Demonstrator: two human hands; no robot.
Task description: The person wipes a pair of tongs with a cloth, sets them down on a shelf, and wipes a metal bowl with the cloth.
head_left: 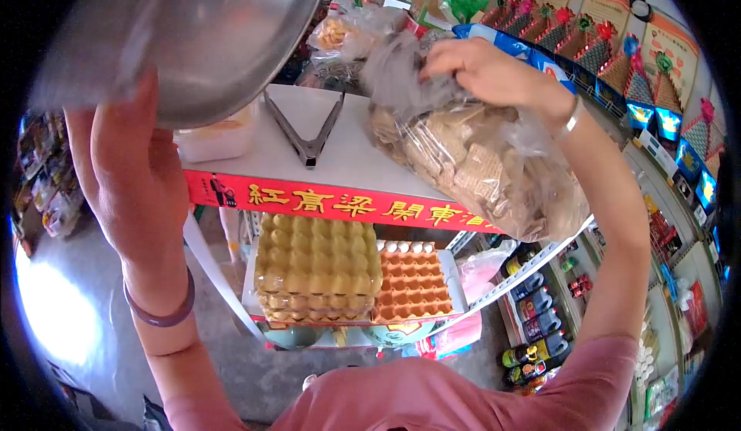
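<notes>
At the upper left, my left hand [135, 169] grips a shiny metal bowl [231, 37] by its near side. The bowl is raised and tilted, and part of the hand is smeared by motion. My right hand [490, 72] is closed on the gathered mouth of a clear plastic bag [532, 188]. Flat, ridged brown pieces [440, 141] fill the bag, which lies on the right of the white shelf top [359, 134] and hangs over its front edge. Between my hands, metal tongs [309, 141] rest with their arms spread. A white plastic tub [216, 141] sits partly under the bowl.
A red banner [332, 199] runs along the shelf front. Below it are stacked yellow egg trays [316, 257] and an orange egg tray [413, 280] with several eggs at its back. More bagged goods [347, 33] lie behind. Bottles [536, 315] and stocked shelves stand to the right.
</notes>
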